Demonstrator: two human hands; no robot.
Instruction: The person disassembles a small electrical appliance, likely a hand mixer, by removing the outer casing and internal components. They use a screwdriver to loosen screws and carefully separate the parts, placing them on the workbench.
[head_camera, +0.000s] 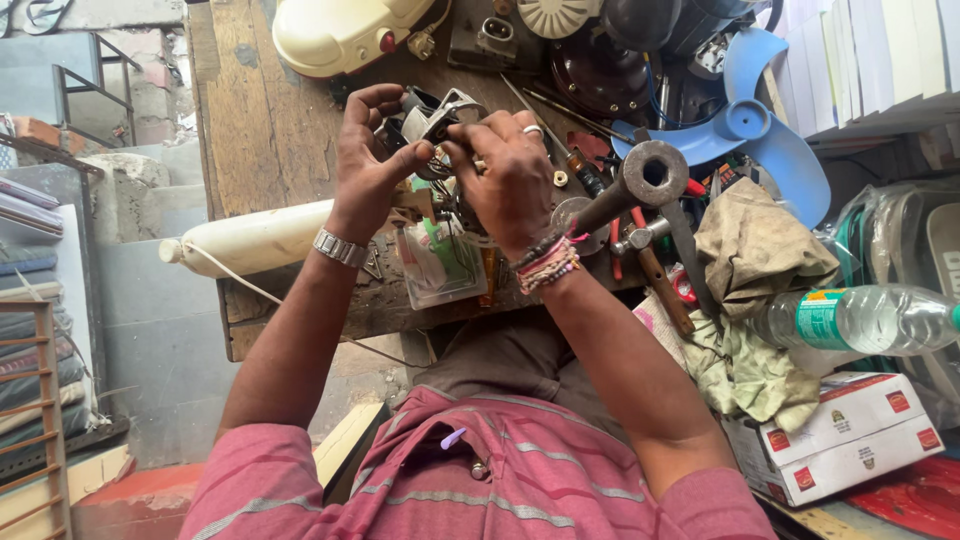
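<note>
Both grips closed on small metal motor part (432, 125): left hand (368, 165), right hand (510, 175), above wooden tabletop (265, 130)

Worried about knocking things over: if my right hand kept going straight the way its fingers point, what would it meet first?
The right hand points up-left in the picture, across the small metal part it grips. Beyond that, probably the cream appliance housing, though depth is unclear.
</note>
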